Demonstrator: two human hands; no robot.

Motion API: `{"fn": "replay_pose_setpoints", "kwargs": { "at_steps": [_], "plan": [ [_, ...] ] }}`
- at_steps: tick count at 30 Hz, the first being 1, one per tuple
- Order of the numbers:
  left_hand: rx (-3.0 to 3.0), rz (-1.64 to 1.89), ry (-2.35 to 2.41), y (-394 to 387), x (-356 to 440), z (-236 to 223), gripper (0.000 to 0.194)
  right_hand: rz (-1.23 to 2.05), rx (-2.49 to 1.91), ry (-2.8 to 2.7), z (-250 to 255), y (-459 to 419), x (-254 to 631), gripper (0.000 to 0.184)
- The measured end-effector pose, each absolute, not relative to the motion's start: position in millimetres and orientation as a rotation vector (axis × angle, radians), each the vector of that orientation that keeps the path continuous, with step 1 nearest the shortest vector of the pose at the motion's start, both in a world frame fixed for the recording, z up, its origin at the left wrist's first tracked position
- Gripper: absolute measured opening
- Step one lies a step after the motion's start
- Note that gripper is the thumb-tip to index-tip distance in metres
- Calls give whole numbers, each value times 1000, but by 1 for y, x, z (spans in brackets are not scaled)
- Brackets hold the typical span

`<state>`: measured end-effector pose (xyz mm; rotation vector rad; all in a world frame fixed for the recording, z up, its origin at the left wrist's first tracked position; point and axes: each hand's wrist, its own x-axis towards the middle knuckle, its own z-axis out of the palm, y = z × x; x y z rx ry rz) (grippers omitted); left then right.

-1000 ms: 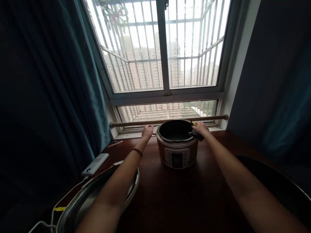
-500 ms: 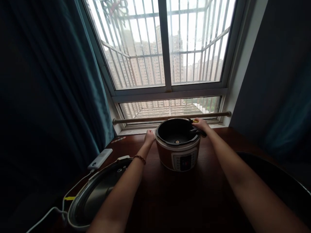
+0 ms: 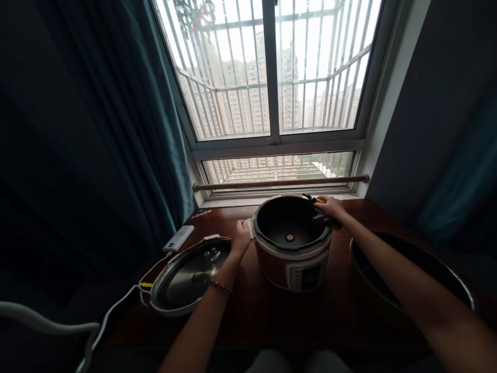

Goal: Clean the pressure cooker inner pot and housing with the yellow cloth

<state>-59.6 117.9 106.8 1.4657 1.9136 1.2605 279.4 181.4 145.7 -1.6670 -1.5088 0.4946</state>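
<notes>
A brown-and-white electric pressure cooker point(image 3: 272, 264) stands lidless on the table, its dark inside showing a small round brass-coloured part point(image 3: 289, 238) at the bottom. My left hand point(image 3: 240, 237) is closed on the white side handle of the cooker. At the opposite rim is my right hand point(image 3: 330, 207), fingers closed round a black-and-yellow tool point(image 3: 320, 200) whose kind I cannot make out. Dark material hangs below those fingers, against the rim. Whether the right hand also grips the cooker's handle is hidden. The control panel point(image 3: 309, 277) faces me, turned slightly right.
Left of the cooker lies its round lid point(image 3: 186, 282), inner side up. Behind that are a white power bank point(image 3: 179, 239) and a white cable point(image 3: 120, 305). A large dark pan point(image 3: 471, 305) sits under my right forearm. A rail point(image 3: 279, 184) crosses the window.
The cooker has come nearer to me, away from the window, and turned a little so its panel faces further right. Both hands moved with it. The camera view has shifted too.
</notes>
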Motion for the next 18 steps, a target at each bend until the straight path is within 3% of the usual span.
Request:
{"fn": "replay_pose_setpoints", "kwargs": {
  "at_steps": [8,18],
  "plan": [
    [1514,1294,1614,138,-69,103,18,227,-1986,-1529,141,92,279,43],
    [1507,1330,1503,99,-89,107,20,156,-2045,-1614,146,49,254,42]
  ]
}}
